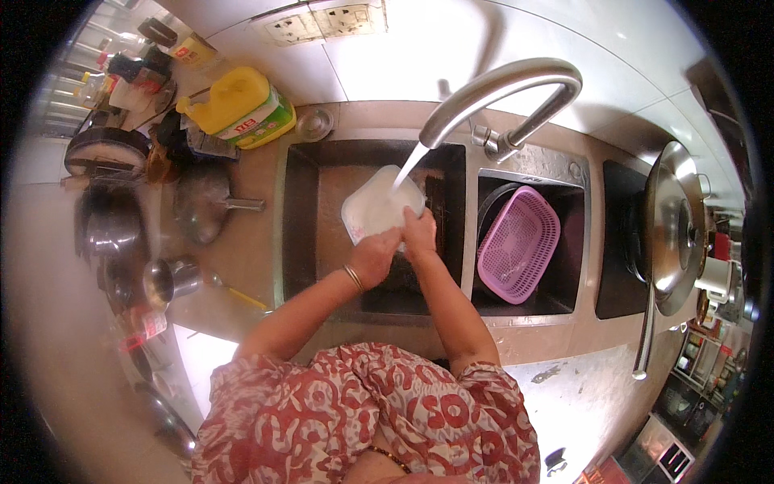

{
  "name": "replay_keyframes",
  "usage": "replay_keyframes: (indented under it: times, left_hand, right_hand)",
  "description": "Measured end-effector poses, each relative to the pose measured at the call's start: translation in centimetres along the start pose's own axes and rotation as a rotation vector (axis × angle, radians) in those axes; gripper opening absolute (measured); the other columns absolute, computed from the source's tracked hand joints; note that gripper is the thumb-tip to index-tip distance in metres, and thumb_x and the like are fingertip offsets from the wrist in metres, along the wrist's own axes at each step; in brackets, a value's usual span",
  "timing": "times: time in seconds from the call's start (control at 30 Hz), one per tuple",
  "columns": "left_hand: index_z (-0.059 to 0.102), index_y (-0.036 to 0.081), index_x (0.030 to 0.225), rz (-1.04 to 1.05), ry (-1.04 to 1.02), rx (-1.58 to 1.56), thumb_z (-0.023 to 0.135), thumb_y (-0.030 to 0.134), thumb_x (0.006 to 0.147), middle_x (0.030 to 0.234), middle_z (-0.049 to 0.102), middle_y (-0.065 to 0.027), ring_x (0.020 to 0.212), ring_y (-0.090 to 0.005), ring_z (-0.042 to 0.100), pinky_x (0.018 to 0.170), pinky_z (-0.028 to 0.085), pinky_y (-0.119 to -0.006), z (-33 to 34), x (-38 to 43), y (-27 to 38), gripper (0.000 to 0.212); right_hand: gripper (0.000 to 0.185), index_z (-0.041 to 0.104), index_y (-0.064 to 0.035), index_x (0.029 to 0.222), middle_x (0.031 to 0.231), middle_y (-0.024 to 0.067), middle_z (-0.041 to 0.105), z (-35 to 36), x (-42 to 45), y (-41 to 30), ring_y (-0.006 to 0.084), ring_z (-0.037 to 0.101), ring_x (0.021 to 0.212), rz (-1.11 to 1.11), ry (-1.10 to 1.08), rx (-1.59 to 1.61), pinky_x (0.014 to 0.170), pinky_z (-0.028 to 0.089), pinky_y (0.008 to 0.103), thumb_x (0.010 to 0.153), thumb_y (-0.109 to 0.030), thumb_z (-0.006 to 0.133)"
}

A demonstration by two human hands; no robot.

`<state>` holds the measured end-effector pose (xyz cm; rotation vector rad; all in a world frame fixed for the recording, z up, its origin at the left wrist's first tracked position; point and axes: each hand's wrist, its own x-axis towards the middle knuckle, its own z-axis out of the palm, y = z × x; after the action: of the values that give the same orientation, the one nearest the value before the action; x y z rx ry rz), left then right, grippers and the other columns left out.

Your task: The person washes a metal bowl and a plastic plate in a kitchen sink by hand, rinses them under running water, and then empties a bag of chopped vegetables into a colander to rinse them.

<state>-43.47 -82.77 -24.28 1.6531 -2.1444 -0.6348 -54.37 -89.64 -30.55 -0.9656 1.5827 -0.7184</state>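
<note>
Water runs from the curved metal faucet (pixel 502 85) into a white bowl (pixel 378 199), squarish with rounded corners and a small pink pattern near its lower edge. The bowl is over the large left basin (pixel 300 224) of the sink. My left hand (pixel 376 257) is at the bowl's near edge, with bangles on the wrist. My right hand (pixel 419 231) grips the near right edge of the bowl, close beside the left one. The fingers under the rim are partly hidden.
A pink plastic basket (pixel 520 245) lies tilted in the right basin. Further right is a lidded wok (pixel 671 230) on a stove. A yellow jug (pixel 239 106), a metal ladle-like pan (pixel 202 202) and a metal cup (pixel 172 281) stand on the left counter.
</note>
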Motion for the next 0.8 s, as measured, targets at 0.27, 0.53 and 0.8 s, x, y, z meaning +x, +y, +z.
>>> replay_keyframes:
  times: [0.27,0.53,0.8]
  left_hand:
    - [0.036,-0.006,0.129,-0.055,-0.235,0.183,0.048,0.036,0.086,0.14,0.027,-0.021,0.134,-0.0282,0.019,0.11,0.015,-0.037,0.3,-2.8,-7.8,0.061]
    - [0.025,-0.004,0.135,0.081,-0.108,0.449,0.041,0.04,0.088,0.145,0.014,-0.0194,0.136,-0.0306,0.009,0.11,0.006,-0.039,2.2,3.0,-3.0,0.067]
    - [0.023,-0.001,0.137,0.081,-0.342,0.283,0.044,0.036,0.088,0.145,0.016,-0.0175,0.135,-0.0288,0.014,0.111,0.009,-0.039,1.1,-1.7,-6.2,0.065]
  right_hand:
    - [0.034,0.054,0.0063,0.108,0.097,0.0127,0.062,-4.1,-0.3,-0.7,0.0205,0.061,0.083,0.181,-0.176,0.526,0.073,0.049,0.031,0.087,-0.02,0.055]
    - [0.039,0.054,0.0036,0.111,0.106,0.0103,0.059,-0.9,-1.4,1.6,0.0189,0.058,0.093,0.298,-0.453,0.707,0.081,0.046,0.0302,0.089,-0.028,0.052]
    - [0.04,0.057,0.0033,0.105,0.101,0.0108,0.061,-3.7,-0.4,-0.3,0.0186,0.06,0.087,0.254,-0.34,0.544,0.074,0.047,0.0295,0.089,-0.033,0.052]
